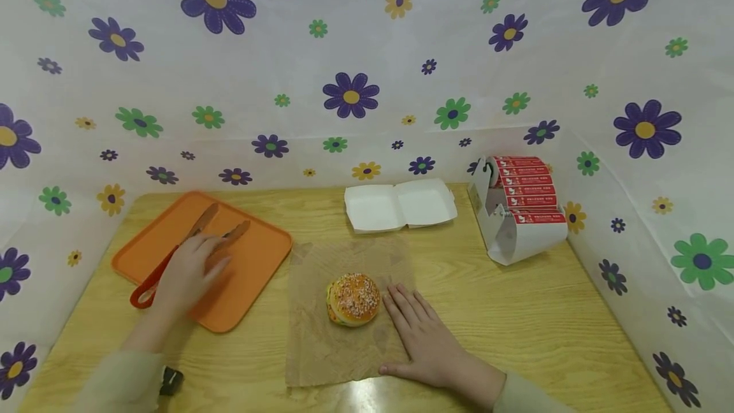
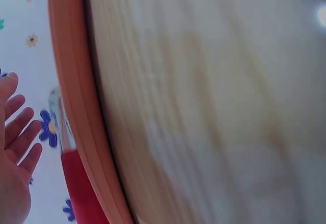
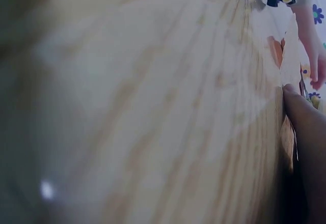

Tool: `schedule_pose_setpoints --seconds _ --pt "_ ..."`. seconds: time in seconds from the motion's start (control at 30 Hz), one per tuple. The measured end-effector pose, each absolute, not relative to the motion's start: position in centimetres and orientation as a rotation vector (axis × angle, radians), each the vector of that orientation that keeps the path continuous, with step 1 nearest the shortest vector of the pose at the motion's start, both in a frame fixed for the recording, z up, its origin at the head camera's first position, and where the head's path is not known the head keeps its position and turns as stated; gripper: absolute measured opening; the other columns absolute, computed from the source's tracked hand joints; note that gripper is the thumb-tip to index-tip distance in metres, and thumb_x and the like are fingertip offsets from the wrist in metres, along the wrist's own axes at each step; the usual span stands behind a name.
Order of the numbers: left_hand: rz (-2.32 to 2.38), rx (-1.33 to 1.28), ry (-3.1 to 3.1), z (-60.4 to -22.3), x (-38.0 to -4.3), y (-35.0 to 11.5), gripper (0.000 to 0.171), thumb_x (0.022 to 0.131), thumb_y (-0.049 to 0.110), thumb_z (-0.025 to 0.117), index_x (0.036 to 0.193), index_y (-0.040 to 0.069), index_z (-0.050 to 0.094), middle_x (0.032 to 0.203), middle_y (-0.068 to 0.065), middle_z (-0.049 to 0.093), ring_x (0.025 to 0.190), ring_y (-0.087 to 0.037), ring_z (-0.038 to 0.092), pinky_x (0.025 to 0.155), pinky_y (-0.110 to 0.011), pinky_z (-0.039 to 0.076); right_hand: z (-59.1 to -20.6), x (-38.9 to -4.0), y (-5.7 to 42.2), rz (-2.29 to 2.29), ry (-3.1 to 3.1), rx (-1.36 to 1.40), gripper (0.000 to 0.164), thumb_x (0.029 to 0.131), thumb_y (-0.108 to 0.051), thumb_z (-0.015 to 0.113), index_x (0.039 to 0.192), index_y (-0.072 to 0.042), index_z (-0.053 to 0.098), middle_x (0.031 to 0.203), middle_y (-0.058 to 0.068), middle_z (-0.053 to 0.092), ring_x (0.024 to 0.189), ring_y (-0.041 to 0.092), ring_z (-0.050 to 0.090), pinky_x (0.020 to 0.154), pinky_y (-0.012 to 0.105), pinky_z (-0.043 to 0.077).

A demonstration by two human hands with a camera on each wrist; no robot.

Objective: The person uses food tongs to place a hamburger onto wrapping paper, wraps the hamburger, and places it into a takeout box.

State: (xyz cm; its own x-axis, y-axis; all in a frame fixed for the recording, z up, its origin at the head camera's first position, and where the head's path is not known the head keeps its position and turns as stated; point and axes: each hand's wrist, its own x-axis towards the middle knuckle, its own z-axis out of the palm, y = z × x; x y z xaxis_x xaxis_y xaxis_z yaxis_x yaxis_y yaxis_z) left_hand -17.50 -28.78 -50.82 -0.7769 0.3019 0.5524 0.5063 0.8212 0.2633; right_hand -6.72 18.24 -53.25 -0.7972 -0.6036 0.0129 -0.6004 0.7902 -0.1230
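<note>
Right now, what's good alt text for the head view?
A sesame burger sits on brown paper, a right hand beside it; the left hand is over red-handled tongs on an orange tray. Behind lies an open clamshell box.

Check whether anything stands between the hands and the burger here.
From the right hand, nothing visible: it rests beside the burger, with only flat brown paper between. From the left hand, over the orange tray, just the tray's low rim crosses the way; nothing taller stands there.
</note>
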Motion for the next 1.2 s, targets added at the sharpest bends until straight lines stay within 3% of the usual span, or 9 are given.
schedule_pose_setpoints --seconds 0.13,0.27,0.77,1.2 --pt "-0.56 -0.585 -2.548 -50.7 -18.2 -27.1 0.037 0.084 0.007 0.087 0.116 -0.003 0.073 0.115 -0.024 0.072 0.109 -0.046 0.066 0.097 -0.063 0.055 -53.2 -6.9 18.2 -0.187 2.944 -0.975 0.118 0.091 -0.089 0.046 0.169 -0.004 0.02 0.179 0.017 0.016 0.166 0.032 0.017 0.137 0.042 0.0" --pt "-0.57 -0.617 -2.557 -50.7 -18.8 -25.7 0.036 0.085 0.008 0.087 0.117 -0.003 0.074 0.118 -0.025 0.073 0.111 -0.046 0.067 0.099 -0.064 0.056 -53.1 -7.0 18.1 -0.189 2.938 -0.968 0.119 0.091 -0.089 0.046 0.17 -0.004 0.019 0.179 0.017 0.015 0.166 0.032 0.017 0.133 0.052 0.019" --pt "-0.631 -0.668 -2.791 -50.1 -20.0 -21.2 0.031 0.102 0.021 0.072 0.126 0.001 0.071 0.128 -0.02 0.071 0.124 -0.043 0.063 0.112 -0.061 0.05 -52.9 -6.8 18.2 -0.225 2.941 -0.976 0.117 0.092 -0.087 0.048 0.169 -0.003 0.023 0.177 0.019 0.02 0.164 0.035 0.023 0.131 0.056 0.027" --pt "-0.617 -0.699 -2.844 -50.6 -21.0 -18.6 0.036 0.101 0.026 0.073 0.128 0.003 0.071 0.129 -0.018 0.071 0.123 -0.04 0.066 0.11 -0.058 0.053 -53.0 -6.9 18.2 -0.177 2.94 -0.991 0.117 0.092 -0.087 0.048 0.168 -0.002 0.024 0.176 0.02 0.021 0.164 0.037 0.024 0.132 0.055 0.028"
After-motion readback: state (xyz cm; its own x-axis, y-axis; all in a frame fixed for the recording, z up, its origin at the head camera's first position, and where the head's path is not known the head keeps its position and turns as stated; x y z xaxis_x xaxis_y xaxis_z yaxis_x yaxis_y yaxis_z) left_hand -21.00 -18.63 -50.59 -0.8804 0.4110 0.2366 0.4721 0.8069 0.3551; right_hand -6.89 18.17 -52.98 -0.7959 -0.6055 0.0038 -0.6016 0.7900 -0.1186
